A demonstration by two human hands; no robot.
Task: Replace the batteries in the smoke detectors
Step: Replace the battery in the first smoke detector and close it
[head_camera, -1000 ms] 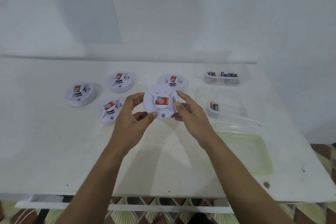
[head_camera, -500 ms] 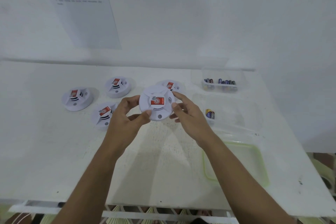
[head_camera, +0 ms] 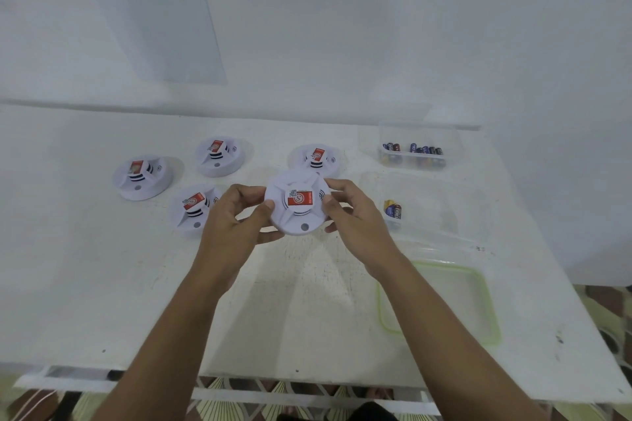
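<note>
On the desk [head_camera: 102,267] lie four smoke detectors [head_camera: 142,176], covers on. The left hand [head_camera: 232,225] and right hand [head_camera: 355,219] grip a fifth detector [head_camera: 297,203] by its rim above it, unopened. Batteries [head_camera: 413,150] wait in a box [head_camera: 453,143]; work seems barely begun.

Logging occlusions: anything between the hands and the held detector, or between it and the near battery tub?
Nothing visible. Left hand and right hand grip the detector directly at its rim; toward the tub there is only the right hand itself.
</note>
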